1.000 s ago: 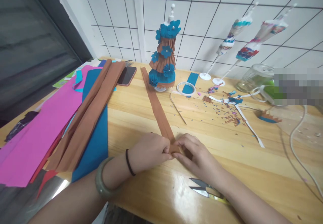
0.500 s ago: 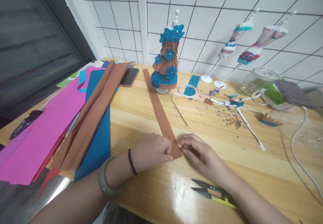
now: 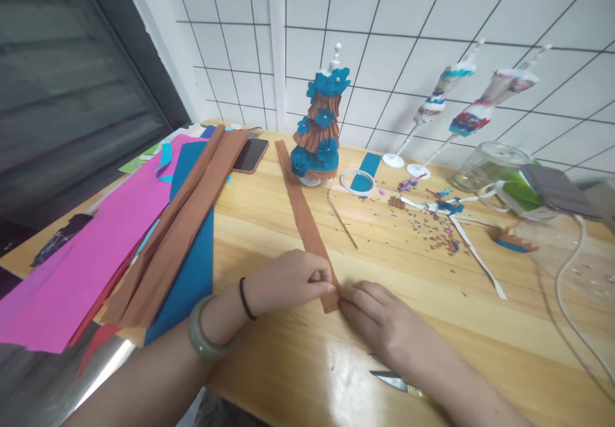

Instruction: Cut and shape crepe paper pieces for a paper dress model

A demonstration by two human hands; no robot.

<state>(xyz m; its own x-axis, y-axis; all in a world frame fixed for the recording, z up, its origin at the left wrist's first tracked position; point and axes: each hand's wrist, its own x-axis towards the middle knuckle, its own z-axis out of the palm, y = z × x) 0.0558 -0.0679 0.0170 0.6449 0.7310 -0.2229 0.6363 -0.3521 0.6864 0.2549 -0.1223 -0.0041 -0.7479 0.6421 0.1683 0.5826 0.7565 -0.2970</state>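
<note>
A long brown crepe-paper strip (image 3: 302, 212) runs across the wooden table (image 3: 269, 215) from the far side to my hands. My left hand (image 3: 288, 281), with a green bangle and a black band on the wrist, pinches the strip's near end from the left. From the right, my right hand (image 3: 379, 321) lies on the same end with curled fingers, pinching its edge. Small thread snips (image 3: 401, 383) lie on the table just under my right forearm.
A doll form dressed in brown and blue paper (image 3: 319, 129) stands at the back, two more dressed forms (image 3: 473, 106) lean right of it. Pink, blue and brown sheets (image 3: 158, 234) are stacked at the left. A phone (image 3: 250, 156), tape ring (image 3: 358, 182), glass jar (image 3: 487, 164), scraps (image 3: 439, 234) and a cord (image 3: 564, 299) lie about.
Both hands have slid slightly nearer along the strip's end and still pinch it. The view has tilted up a little, so the scene sits lower in frame.
</note>
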